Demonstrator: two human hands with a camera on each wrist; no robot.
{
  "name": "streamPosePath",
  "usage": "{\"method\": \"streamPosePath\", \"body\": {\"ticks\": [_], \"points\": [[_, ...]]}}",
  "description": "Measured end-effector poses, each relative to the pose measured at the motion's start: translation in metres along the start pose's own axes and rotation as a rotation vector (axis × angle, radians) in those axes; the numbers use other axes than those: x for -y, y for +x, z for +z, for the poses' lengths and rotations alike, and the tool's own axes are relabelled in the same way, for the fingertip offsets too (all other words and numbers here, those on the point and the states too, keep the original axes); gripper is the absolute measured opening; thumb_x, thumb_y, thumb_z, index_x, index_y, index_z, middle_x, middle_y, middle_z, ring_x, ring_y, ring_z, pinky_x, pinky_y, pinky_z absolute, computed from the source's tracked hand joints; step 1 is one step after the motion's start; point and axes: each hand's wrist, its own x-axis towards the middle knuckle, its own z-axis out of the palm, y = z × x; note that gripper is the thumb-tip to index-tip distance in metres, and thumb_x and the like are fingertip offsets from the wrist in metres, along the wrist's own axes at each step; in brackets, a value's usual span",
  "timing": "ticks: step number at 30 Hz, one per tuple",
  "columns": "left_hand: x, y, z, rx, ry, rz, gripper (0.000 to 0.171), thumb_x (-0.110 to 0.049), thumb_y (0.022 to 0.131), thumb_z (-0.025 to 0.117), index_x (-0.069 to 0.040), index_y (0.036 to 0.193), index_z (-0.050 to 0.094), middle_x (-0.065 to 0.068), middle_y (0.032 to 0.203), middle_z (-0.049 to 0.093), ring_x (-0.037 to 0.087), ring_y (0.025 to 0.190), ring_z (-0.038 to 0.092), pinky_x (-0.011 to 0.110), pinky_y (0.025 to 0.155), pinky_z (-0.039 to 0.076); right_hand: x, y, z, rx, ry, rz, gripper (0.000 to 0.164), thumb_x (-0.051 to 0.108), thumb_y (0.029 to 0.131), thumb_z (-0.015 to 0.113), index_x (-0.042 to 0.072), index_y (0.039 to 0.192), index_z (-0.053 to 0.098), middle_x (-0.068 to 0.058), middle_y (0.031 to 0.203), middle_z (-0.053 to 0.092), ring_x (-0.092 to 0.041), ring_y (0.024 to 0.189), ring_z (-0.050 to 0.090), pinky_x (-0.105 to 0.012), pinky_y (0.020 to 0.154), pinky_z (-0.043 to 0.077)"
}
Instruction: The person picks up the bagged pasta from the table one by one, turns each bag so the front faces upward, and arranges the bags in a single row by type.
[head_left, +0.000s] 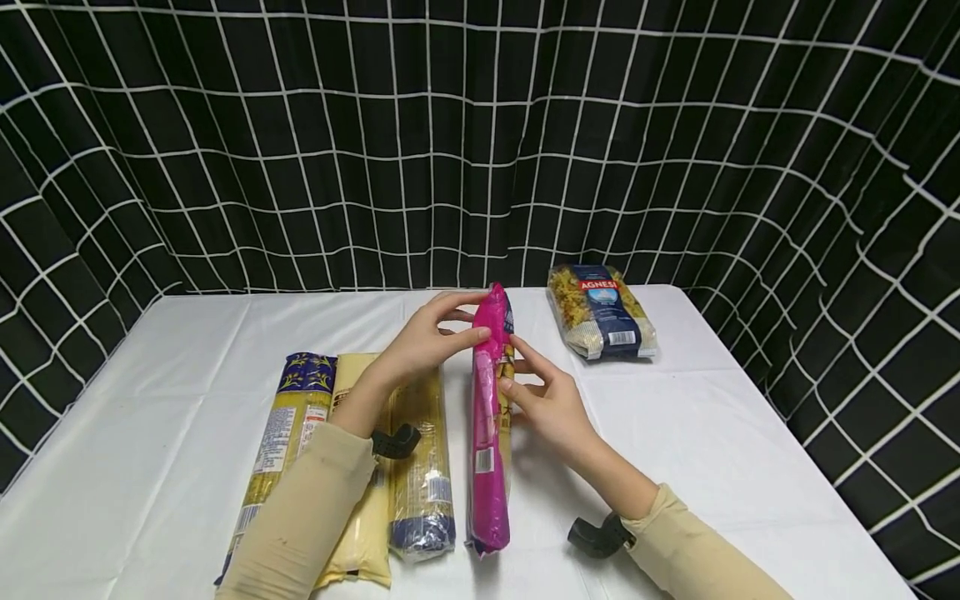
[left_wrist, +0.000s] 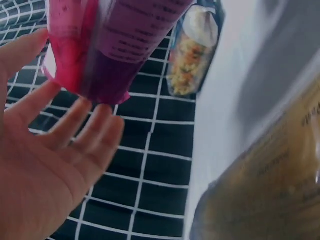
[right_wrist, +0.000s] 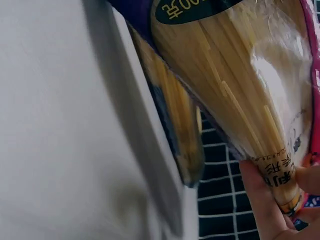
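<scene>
Pink, glossy, the pasta packet (head_left: 490,433) is pinched by left grip (head_left: 426,337) and right grip (head_left: 553,410).

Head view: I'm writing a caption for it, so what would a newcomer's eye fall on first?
Likely the bright pink packet near the middle, seen almost edge-on, with the left hand touching it near its far end and the right hand holding its right side. Next might come the white-gridded black curtain behind the table, then the Agnesi pasta bag at the table's back right.

3 packs (head_left: 367,533) left of held pack (head_left: 487,492), bag (head_left: 579,312) right.
</scene>
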Motion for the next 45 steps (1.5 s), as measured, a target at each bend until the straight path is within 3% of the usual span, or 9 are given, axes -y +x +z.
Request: {"method": "streamPosePath", "body": {"ticks": [6,11,16,22,28,32,38,45], "points": [[-0.008,0.001,0.01,0.051,-0.07,-0.058,0.071,-0.021,0.096,0.076,-0.016,0.159,0.044,0.01,0.154,0.049,0.035,0.127,0.06,0.047,0.09,0.06,0.006,0.0,-0.006,-0.056,-0.127,-0.063,0.066,0.002,0.099,0.069,0.013,0.159,0.044,-0.022,0.13,0.055,-0.009,0.081,0.07,-0.034,0.067,0.064],[-0.011,0.0,0.015,0.035,-0.067,-0.076,0.079,-0.021,0.091,0.081,-0.015,0.16,0.042,0.008,0.157,0.047,0.034,0.128,0.06,0.041,0.092,0.06,0.007,0.0,-0.005,-0.076,-0.176,-0.096,0.068,0.007,0.097,0.074,0.012,0.158,0.045,-0.021,0.129,0.056,-0.011,0.079,0.068,-0.039,0.067,0.064],[-0.008,0.0,0.014,0.03,-0.084,-0.059,0.078,-0.011,0.091,0.077,-0.011,0.16,0.041,0.012,0.155,0.05,0.037,0.128,0.06,0.043,0.095,0.059,0.004,0.001,-0.003,-0.092,-0.163,-0.092,0.069,0.013,0.095,0.078,0.017,0.157,0.048,-0.02,0.131,0.055,-0.02,0.088,0.069,-0.042,0.069,0.064],[-0.006,0.0,0.01,0.03,-0.161,-0.076,0.077,-0.002,0.09,0.07,-0.007,0.161,0.039,0.015,0.157,0.047,0.038,0.129,0.06,0.043,0.092,0.061,-0.001,0.002,-0.001,-0.098,-0.087,-0.059,0.075,0.017,0.097,0.075,0.025,0.162,0.039,-0.018,0.133,0.053,-0.016,0.093,0.067,-0.037,0.071,0.064],[-0.002,0.0,0.006,0.02,-0.273,-0.085,0.076,0.01,0.089,0.062,-0.001,0.16,0.037,0.02,0.158,0.045,0.042,0.129,0.061,0.04,0.087,0.062,-0.01,0.004,0.003,-0.091,0.042,-0.02,0.064,0.01,0.105,0.059,0.019,0.164,0.034,-0.02,0.135,0.052,-0.013,0.091,0.067,-0.039,0.074,0.064],[0.0,0.001,0.004,0.018,-0.314,-0.101,0.075,0.012,0.09,0.058,0.0,0.16,0.035,0.021,0.16,0.042,0.043,0.132,0.058,0.038,0.089,0.061,-0.016,0.005,0.003,-0.045,0.152,0.059,0.064,0.01,0.106,0.052,0.024,0.165,0.032,-0.022,0.14,0.05,-0.014,0.092,0.069,-0.038,0.077,0.064],[0.003,0.002,0.004,0.015,-0.328,-0.133,0.073,0.014,0.092,0.054,-0.001,0.161,0.035,0.02,0.162,0.04,0.041,0.134,0.057,0.035,0.091,0.06,-0.02,0.005,0.002,0.024,0.274,0.135,0.071,0.012,0.105,0.054,0.033,0.167,0.025,-0.022,0.143,0.05,-0.012,0.093,0.07,-0.034,0.078,0.062],[0.003,0.002,0.004,0.028,-0.316,-0.161,0.072,0.007,0.096,0.056,-0.007,0.163,0.032,0.018,0.162,0.04,0.04,0.134,0.057,0.037,0.093,0.059,-0.02,0.006,-0.001,-0.011,0.316,0.099,0.073,0.004,0.104,0.059,0.031,0.165,0.03,-0.009,0.127,0.059,-0.013,0.09,0.068,-0.033,0.073,0.061]]}}
